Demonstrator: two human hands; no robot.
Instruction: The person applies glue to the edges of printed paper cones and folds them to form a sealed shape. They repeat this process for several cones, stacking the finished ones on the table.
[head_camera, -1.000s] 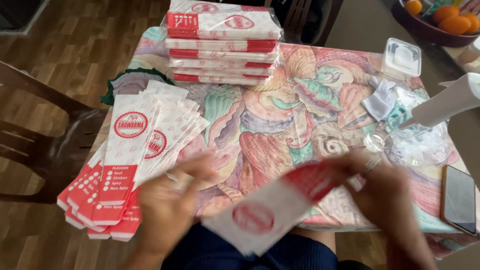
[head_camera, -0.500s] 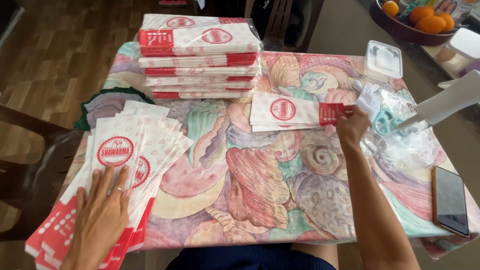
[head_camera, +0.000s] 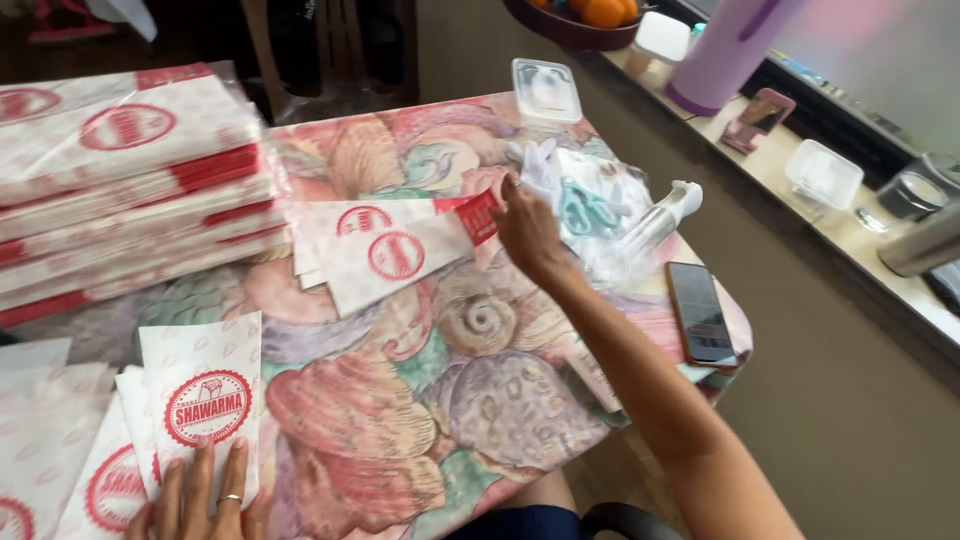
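My right hand (head_camera: 527, 228) reaches across the table and pinches the red end of a white paper bag with a round red stamp (head_camera: 397, 250), which lies on a small pile of the same bags. My left hand (head_camera: 200, 498), a ring on one finger, rests flat with fingers spread on the near fan of white and red paper bags (head_camera: 195, 400) at the table's front left. A tall stack of wrapped bag bundles (head_camera: 130, 190) stands at the far left.
The table has a colourful shell-pattern cloth (head_camera: 440, 400). Near its right edge lie a dark phone (head_camera: 699, 313), teal scissors (head_camera: 588, 212) on clear plastic, a white glove and a clear lidded box (head_camera: 546, 90). A side counter holds a purple bottle (head_camera: 722, 50) and a fruit bowl.
The view has swung to the right. My right hand has laid the bag on the small pile by the stack and still grips its red end. My left hand stays on the near fan.
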